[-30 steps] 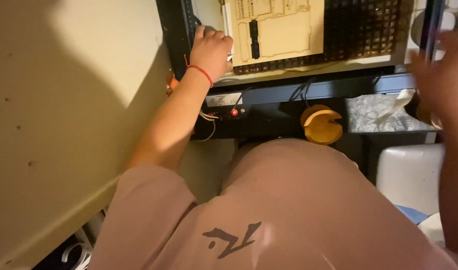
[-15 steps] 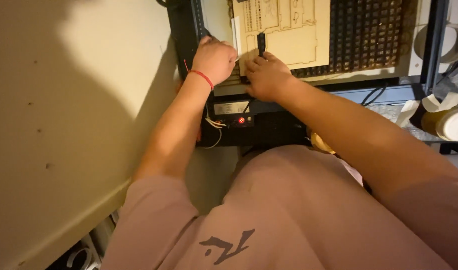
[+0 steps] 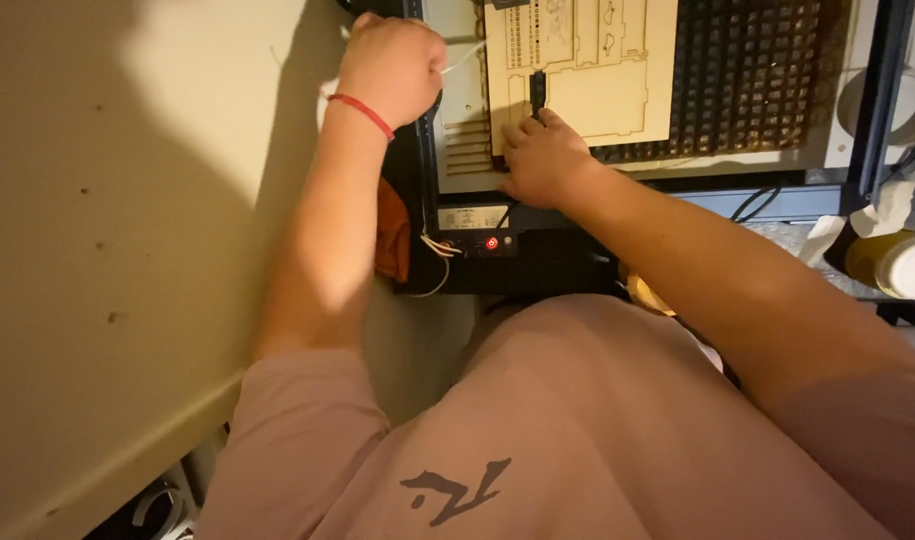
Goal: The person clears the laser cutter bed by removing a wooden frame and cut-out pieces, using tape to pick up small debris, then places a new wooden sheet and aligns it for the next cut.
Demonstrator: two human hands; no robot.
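While both hands [image 3: 467, 110] rest nearby, wooden sheet [image 3: 617, 70] lies just beyond.

At upper centre, the pale tan wooden sheet [image 3: 597, 70] carries dark cut lines, over a black honeycomb-patterned grid [image 3: 747, 80]. A red band [image 3: 362, 113] circles the left wrist, a small red light [image 3: 491, 243] glows on the black machine frame [image 3: 537, 260], and the pink shirt [image 3: 537, 430] bears a dark grey mark.

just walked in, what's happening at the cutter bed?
A person in a pink shirt leans over a machine with a dark honeycomb bed. A thin wooden sheet, already cut with outlines, lies on it. The right hand rests at the sheet's near edge, fingertips on the wood. The left hand, with a red wrist band, is closed at the machine's left frame; what it grips is hidden. A red light glows on the front panel.
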